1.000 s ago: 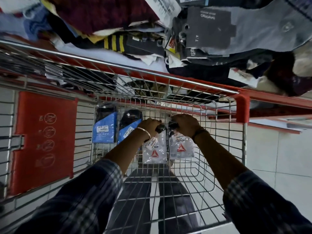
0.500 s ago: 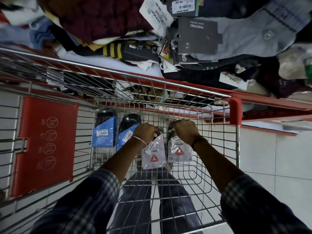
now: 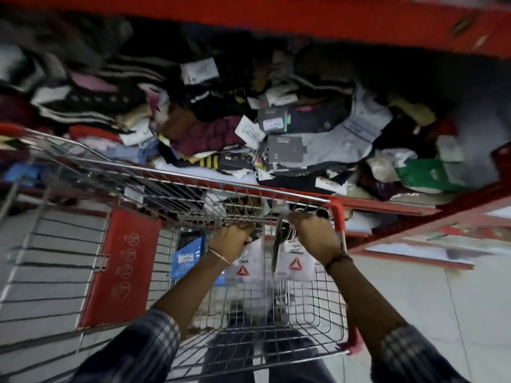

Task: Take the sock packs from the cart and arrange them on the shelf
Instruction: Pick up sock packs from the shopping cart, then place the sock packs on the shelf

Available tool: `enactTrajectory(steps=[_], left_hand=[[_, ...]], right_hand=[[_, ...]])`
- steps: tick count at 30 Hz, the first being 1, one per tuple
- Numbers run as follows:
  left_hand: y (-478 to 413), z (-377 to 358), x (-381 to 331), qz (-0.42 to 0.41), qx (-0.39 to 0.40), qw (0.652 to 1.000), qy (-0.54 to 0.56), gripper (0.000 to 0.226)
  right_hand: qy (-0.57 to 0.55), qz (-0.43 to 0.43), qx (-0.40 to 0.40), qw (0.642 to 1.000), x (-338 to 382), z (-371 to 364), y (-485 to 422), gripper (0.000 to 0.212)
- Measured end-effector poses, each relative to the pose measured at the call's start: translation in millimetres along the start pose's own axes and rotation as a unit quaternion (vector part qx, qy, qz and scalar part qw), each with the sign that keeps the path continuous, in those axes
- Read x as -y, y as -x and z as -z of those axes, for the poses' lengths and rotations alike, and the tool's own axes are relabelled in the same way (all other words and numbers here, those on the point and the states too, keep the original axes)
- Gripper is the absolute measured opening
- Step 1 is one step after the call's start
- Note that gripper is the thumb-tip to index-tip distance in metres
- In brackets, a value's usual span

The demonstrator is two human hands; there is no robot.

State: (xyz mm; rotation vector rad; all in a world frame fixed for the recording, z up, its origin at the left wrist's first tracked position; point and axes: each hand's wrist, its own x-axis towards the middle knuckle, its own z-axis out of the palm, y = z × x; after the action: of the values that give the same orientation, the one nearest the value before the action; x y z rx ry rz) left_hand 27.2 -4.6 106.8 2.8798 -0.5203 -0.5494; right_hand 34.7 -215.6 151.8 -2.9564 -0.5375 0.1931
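Fingers [image 3: 246, 228] of the left hand [image 3: 231, 240] curled tight around the top of a white sock pack [image 3: 244, 268]; pack hangs below the fist, red triangle logo facing up toward the camera. Thin bangle on that wrist. Right hand [image 3: 312, 236] likewise closed, knuckles up, pinching the top of a second white sock pack [image 3: 294, 262] with the same red triangle and black lettering. A dark strip hangs at this pack's left edge; cannot tell what it is.

Both packs inside the wire cart [image 3: 309, 327], near its far rim, side by side with a narrow gap between them. Both fists just below the far rim. Left of the left hand, still within the cart, a blue sock pack [image 3: 186, 255] stands against the far wire wall, black top, white sticker. Further left, a red plastic flap [image 3: 119, 268] with circular symbols hangs on the cart's wire wall.

Beyond the cart's far rim: red shelf [image 3: 401, 210], heaped with loose socks and packs [image 3: 290, 142], grey, maroon, striped, yellow-and-black, many white price tags. A green packet [image 3: 431, 175] lies toward the shelf's right end. Upper part of the shelf is dark and blurred.

Checked sleeves on both forearms. Pale tiled floor [image 3: 414, 294] right of the cart.
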Motion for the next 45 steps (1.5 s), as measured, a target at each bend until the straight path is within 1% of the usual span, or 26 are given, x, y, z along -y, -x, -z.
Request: enactTrajectory(steps=[2, 3, 4, 6, 9, 10, 12, 14, 16, 19, 21, 26, 30, 33, 35, 38, 42, 45], left_hand=[[11.5, 29.9, -5.1, -0.008, -0.040, 0.999, -0.015, 0.048], [16.0, 42.7, -7.7, -0.020, -0.081, 0.996, -0.011, 0.046], [19.7, 55.2, -10.5, -0.036, -0.127, 0.991, 0.002, 0.046], [25.8, 79.7, -14.8, -0.052, -0.177, 0.983, 0.012, 0.050], [35.5, 130.3, -25.5, -0.075, -0.253, 0.964, -0.026, 0.062], [37.6, 148.0, -30.3, -0.088, -0.276, 0.957, -0.032, 0.063], [42.3, 178.4, -39.9, -0.105, -0.306, 0.946, -0.035, 0.060], [41.8, 199.9, -45.9, -0.105, -0.328, 0.938, -0.023, 0.056], [41.5, 223.3, -53.8, -0.105, -0.352, 0.930, -0.029, 0.055], [40.0, 265.4, -70.2, -0.132, -0.401, 0.906, -0.043, 0.059], [37.8, 291.9, -80.9, -0.149, -0.432, 0.888, -0.044, 0.058], [32.2, 358.3, -112.7, -0.192, -0.507, 0.838, -0.058, 0.043], [11.0, 402.2, -135.3, -0.229, -0.556, 0.795, -0.079, 0.050], [-15.2, 420.5, -151.0, -0.288, -0.597, 0.744, -0.083, 0.054], [-32.7, 428.5, -162.0, -0.311, -0.613, 0.721, -0.086, 0.053], [-58.0, 437.9, -173.8, -0.312, -0.623, 0.710, -0.107, 0.047], [-88.4, 445.7, -185.7, -0.318, -0.606, 0.693, -0.229, 0.035], [-105.4, 447.6, -186.8, -0.300, -0.604, 0.687, -0.272, 0.030]], right_hand=[[0.015, 0.008, -0.004, 1.000, 3.0, 27.2, 4.5, 0.050], [0.018, 0.012, -0.021, 1.000, 3.5, 38.9, 6.0, 0.049], [0.016, 0.014, -0.043, 0.999, 3.0, 50.2, 7.0, 0.049], [0.009, 0.024, -0.089, 0.996, 1.7, 71.5, 8.6, 0.052], [0.006, 0.040, -0.188, 0.981, -3.1, 115.1, 9.5, 0.054], [0.003, 0.042, -0.212, 0.976, -4.8, 130.2, 9.0, 0.053], [0.013, 0.050, -0.256, 0.965, -7.2, 161.1, 12.2, 0.053], [0.016, 0.055, -0.296, 0.953, -10.1, 182.6, 10.6, 0.054], [0.027, 0.057, -0.330, 0.942, -11.9, 207.7, 11.5, 0.046], [0.040, 0.061, -0.372, 0.925, -18.5, 246.2, 12.8, 0.040], [0.032, 0.061, -0.389, 0.919, -21.7, 267.3, 14.3, 0.039], [0.038, 0.049, -0.444, 0.894, -37.2, 309.2, 27.7, 0.041], [0.043, 0.022, -0.478, 0.877, -57.9, 331.5, 36.3, 0.047], [0.043, 0.000, -0.485, 0.874, -75.1, 341.2, 38.0, 0.051], [0.041, -0.010, -0.496, 0.868, -85.8, 346.2, 39.1, 0.048], [0.050, -0.017, -0.510, 0.859, -97.6, 350.0, 40.9, 0.043], [0.046, -0.028, -0.494, 0.868, -106.8, 348.2, 37.2, 0.043], [0.032, -0.022, -0.491, 0.870, -109.6, 346.3, 34.7, 0.044]])
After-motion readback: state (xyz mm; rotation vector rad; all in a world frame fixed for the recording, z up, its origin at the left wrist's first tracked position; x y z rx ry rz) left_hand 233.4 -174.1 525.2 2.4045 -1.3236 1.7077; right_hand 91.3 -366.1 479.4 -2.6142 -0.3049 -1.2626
